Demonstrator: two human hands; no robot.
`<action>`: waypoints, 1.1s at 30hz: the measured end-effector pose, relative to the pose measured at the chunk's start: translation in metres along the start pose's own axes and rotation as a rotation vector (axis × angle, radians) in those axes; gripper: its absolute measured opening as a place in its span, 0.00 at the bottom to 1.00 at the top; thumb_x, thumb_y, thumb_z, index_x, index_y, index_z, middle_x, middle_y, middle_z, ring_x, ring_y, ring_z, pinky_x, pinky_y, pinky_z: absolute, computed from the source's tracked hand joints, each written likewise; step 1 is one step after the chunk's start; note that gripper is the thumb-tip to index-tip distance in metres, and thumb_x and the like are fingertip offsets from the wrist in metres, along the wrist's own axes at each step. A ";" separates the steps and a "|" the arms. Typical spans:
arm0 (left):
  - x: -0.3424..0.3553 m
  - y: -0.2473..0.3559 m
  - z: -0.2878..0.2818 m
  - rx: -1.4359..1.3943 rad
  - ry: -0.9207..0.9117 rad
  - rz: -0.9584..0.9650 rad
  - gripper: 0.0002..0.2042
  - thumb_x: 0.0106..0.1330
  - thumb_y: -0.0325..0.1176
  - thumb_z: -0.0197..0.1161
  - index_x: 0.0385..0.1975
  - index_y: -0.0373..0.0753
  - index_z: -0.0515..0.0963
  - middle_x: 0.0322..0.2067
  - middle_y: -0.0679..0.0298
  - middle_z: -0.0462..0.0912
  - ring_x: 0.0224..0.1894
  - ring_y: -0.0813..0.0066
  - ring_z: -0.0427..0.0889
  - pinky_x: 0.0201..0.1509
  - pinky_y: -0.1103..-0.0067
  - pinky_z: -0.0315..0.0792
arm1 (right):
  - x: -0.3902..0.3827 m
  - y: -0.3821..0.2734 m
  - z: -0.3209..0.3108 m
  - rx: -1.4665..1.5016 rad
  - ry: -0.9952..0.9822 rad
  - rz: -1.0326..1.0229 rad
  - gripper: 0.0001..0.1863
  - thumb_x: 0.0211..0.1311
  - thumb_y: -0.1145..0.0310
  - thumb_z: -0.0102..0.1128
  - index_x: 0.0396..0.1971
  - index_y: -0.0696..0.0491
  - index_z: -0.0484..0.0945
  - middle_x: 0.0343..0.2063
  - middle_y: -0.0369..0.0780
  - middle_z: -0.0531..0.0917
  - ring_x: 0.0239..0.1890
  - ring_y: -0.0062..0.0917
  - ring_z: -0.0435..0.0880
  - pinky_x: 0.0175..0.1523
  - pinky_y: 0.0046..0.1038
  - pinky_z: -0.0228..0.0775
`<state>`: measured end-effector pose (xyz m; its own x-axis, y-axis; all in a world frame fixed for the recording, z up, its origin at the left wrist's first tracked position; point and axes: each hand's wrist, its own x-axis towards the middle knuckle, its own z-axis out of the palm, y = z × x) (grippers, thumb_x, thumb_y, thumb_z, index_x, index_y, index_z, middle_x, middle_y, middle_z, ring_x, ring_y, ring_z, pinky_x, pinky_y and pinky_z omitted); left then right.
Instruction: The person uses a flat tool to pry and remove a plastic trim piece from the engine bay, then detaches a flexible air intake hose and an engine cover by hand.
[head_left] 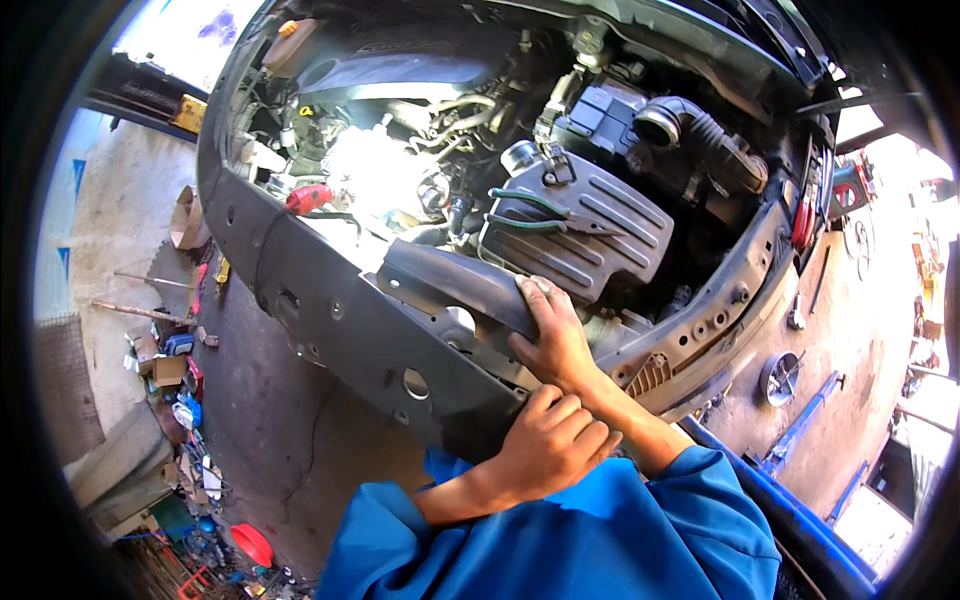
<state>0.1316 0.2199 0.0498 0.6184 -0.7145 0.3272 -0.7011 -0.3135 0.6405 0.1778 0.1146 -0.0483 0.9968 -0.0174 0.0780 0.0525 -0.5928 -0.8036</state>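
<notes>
I stand at the front of a car's engine bay. My right hand [556,335] grips the end of a black plastic air duct [455,283], thumb below and fingers over its top. The duct lies across the black front cover panel [330,318]. Nearer to me, my left hand [562,440] is closed with its fingers curled, beside the panel's right end; whatever it holds is hidden. Pliers [560,217] with green handles rest on the ribbed grey air filter box [590,255] beyond my right hand.
A glaring light with a red handle [310,198] lies in the engine bay. An open corrugated intake hose [700,130] sits beside the battery [603,113]. Boxes and scrap [168,370] litter the left floor, near a red bowl [252,544]. Blue metal bars [800,425] stand right.
</notes>
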 end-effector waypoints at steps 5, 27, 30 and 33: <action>-0.002 -0.009 0.009 -0.012 -0.036 0.048 0.11 0.60 0.38 0.67 0.21 0.41 0.75 0.21 0.64 0.74 0.29 0.66 0.76 0.41 0.68 0.67 | 0.004 -0.026 -0.050 0.128 0.127 0.027 0.35 0.47 0.74 0.69 0.60 0.57 0.71 0.55 0.55 0.74 0.57 0.50 0.74 0.62 0.39 0.69; -0.018 -0.014 0.013 -0.131 0.192 0.062 0.05 0.61 0.30 0.65 0.34 0.38 0.80 0.36 0.61 0.81 0.49 0.61 0.80 0.60 0.64 0.68 | -0.056 -0.063 -0.240 1.218 0.588 -0.267 0.23 0.72 0.62 0.49 0.61 0.59 0.68 0.56 0.53 0.76 0.53 0.45 0.81 0.48 0.50 0.84; -0.036 -0.010 -0.014 -0.210 0.312 -0.056 0.06 0.65 0.28 0.63 0.40 0.37 0.81 0.41 0.57 0.82 0.50 0.59 0.82 0.57 0.68 0.72 | -0.057 -0.052 -0.231 1.418 0.494 -0.178 0.21 0.72 0.59 0.48 0.60 0.52 0.72 0.56 0.44 0.79 0.54 0.39 0.81 0.52 0.51 0.78; -0.077 -0.010 -0.042 -0.475 0.361 -0.422 0.10 0.70 0.30 0.60 0.46 0.33 0.78 0.42 0.57 0.83 0.47 0.64 0.82 0.54 0.73 0.74 | -0.048 -0.036 -0.209 1.463 0.436 -0.031 0.19 0.69 0.55 0.53 0.56 0.47 0.76 0.54 0.39 0.81 0.53 0.35 0.81 0.53 0.50 0.76</action>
<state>0.1062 0.3041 0.0477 0.9379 -0.3164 0.1423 -0.1985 -0.1529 0.9681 0.1157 -0.0314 0.1004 0.9131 -0.4037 0.0568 0.3444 0.6893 -0.6374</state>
